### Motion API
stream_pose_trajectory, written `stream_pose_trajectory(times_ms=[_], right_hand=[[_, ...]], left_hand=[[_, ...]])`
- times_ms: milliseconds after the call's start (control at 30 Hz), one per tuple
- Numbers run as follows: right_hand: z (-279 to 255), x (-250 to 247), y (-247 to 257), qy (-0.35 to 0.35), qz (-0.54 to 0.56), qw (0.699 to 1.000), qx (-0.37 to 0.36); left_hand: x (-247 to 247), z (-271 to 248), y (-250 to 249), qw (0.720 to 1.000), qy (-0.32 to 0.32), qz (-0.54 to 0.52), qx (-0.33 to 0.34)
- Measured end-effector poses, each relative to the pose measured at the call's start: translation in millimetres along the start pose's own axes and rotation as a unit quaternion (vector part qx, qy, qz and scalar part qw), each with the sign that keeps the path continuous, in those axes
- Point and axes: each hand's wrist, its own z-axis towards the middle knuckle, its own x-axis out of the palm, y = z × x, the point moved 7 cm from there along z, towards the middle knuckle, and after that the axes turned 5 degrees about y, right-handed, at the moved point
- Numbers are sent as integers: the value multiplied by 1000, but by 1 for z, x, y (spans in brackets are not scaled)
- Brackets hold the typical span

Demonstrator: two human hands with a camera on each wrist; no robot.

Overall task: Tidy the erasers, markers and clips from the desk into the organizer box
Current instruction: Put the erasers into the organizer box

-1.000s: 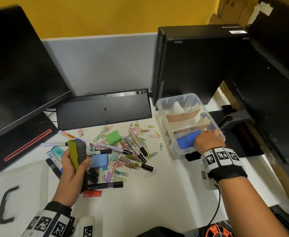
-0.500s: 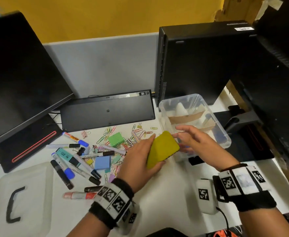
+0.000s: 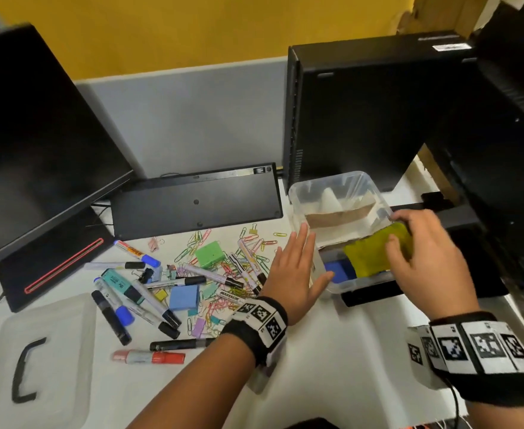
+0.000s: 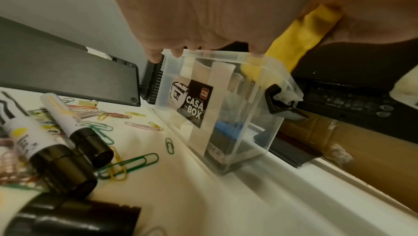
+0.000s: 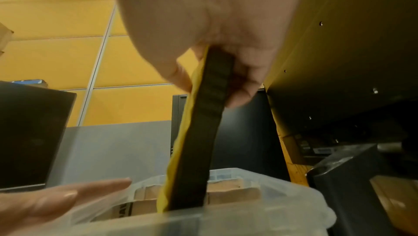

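Observation:
My right hand [image 3: 409, 243] grips a yellow board eraser [image 3: 372, 255] with a black underside [image 5: 203, 132] and holds it tilted in the near compartment of the clear organizer box [image 3: 298, 196]. A blue eraser [image 3: 339, 271] lies in that same compartment. My left hand [image 3: 298, 267] is flat, fingers straight, against the box's left wall [image 4: 181, 96]. On the desk left of the box lie several markers [image 3: 192, 278], a scatter of coloured paper clips [image 3: 254, 243], a green eraser [image 3: 208, 253] and a blue eraser [image 3: 184, 297].
A black keyboard [image 3: 192, 202] leans behind the pile. A monitor [image 3: 31, 144] stands at the left, a black computer tower [image 3: 363, 119] behind the box. The box's clear lid [image 3: 31, 360] with a black handle lies at the near left. Cardboard dividers [image 3: 338, 216] split the box.
The yellow eraser passed from my left hand to my right, which moved it into the box. My left hand let go and went flat against the box's left side.

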Motion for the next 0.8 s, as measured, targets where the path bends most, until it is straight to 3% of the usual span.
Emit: stream_pose_trajectory(times_ms=[133, 233, 467, 667, 800], right_hand=[[11, 44, -21, 135, 100, 983, 69], [19, 65, -37, 159, 169, 962, 147], [24, 72, -44, 156, -70, 966, 192], [16, 94, -40, 296, -153, 916, 223], [17, 97, -35, 329, -183, 904, 204]], left_hand=[[3, 2, 2, 1000, 6, -5, -5], [4, 2, 3, 1000, 14, -12, 1], [6, 3, 7, 1000, 17, -13, -1], [5, 4, 8, 1000, 13, 1, -4], [-15, -17, 25, 1000, -19, -7, -24]])
